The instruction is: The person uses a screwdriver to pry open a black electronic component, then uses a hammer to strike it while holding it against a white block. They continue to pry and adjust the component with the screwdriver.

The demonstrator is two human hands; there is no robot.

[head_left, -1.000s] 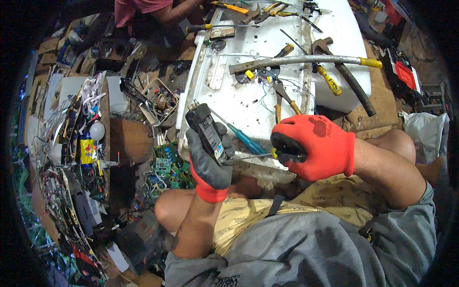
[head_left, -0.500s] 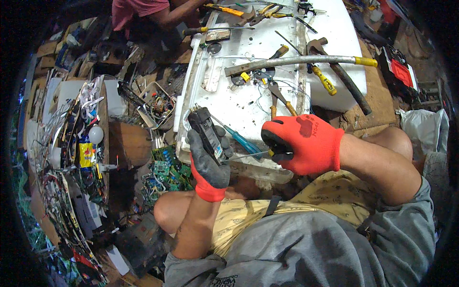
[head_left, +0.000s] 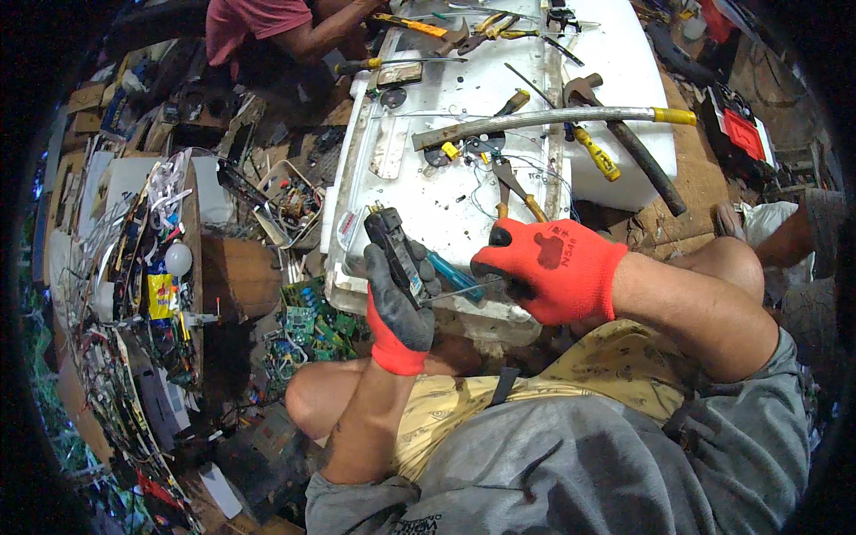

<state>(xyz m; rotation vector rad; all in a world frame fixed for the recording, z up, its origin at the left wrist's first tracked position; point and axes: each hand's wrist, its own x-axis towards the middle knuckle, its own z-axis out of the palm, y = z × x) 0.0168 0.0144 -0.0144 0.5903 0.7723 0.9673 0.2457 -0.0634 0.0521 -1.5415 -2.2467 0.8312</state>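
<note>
My left hand (head_left: 399, 308), in a grey and red glove, grips a small black electronic part (head_left: 393, 252) upright over my knees. My right hand (head_left: 550, 268), in a red glove, holds a thin screwdriver (head_left: 459, 291) whose shaft points left at the lower end of the black part. Both hands hover at the near edge of a white foam slab (head_left: 464, 192) that serves as a work surface. A blue-handled tool (head_left: 453, 273) lies on the slab just behind the screwdriver shaft.
On the slab lie pliers (head_left: 513, 187), a grey hose with a yellow end (head_left: 553, 120), a yellow-handled screwdriver (head_left: 596, 153) and more tools at the far end. Green circuit boards (head_left: 308, 325), a wooden block (head_left: 242, 276) and scrap electronics lie left. Another person in a red shirt (head_left: 259, 22) sits beyond.
My right hand has shifted slightly left and down, bringing the screwdriver tip closer to the black part. My left hand holds the part almost still.
</note>
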